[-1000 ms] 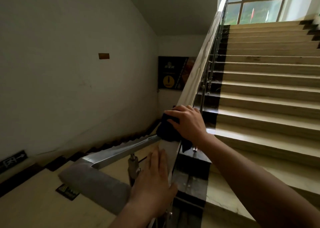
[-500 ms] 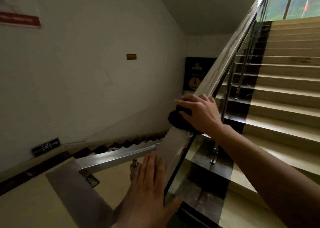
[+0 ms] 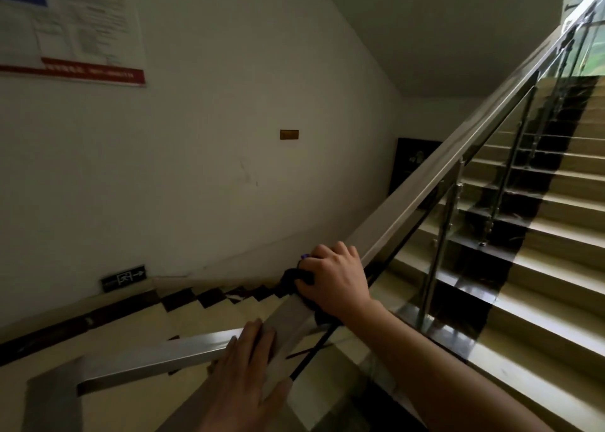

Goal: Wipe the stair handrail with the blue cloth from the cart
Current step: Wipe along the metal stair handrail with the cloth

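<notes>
Pale stairwell walls close the left side, with a notice board (image 3: 72, 28) high up and a small exit sign (image 3: 123, 277) low down. Beige stairs (image 3: 556, 267) climb on the right behind glass.

I judge that the wiping is in progress, near the bottom of the sloped run. The right hand (image 3: 337, 281) lies on top of the handrail (image 3: 435, 182), its fingers curled over the blue cloth (image 3: 296, 276). The cloth looks almost black in this light and is bunched between palm and rail. The left hand (image 3: 242, 376) rests flat on the rail lower down, fingers straight, holding nothing. It sits at the corner where a second rail piece goes off to the left.

The handrail's long axis runs from this corner, at bottom centre, up toward the top right. Most of that length lies above the cloth. So I think the next move calls for a slide upward along the axis, with steady pressure and the cloth under the palm. Probably it also needs a step up the stairs.
</notes>
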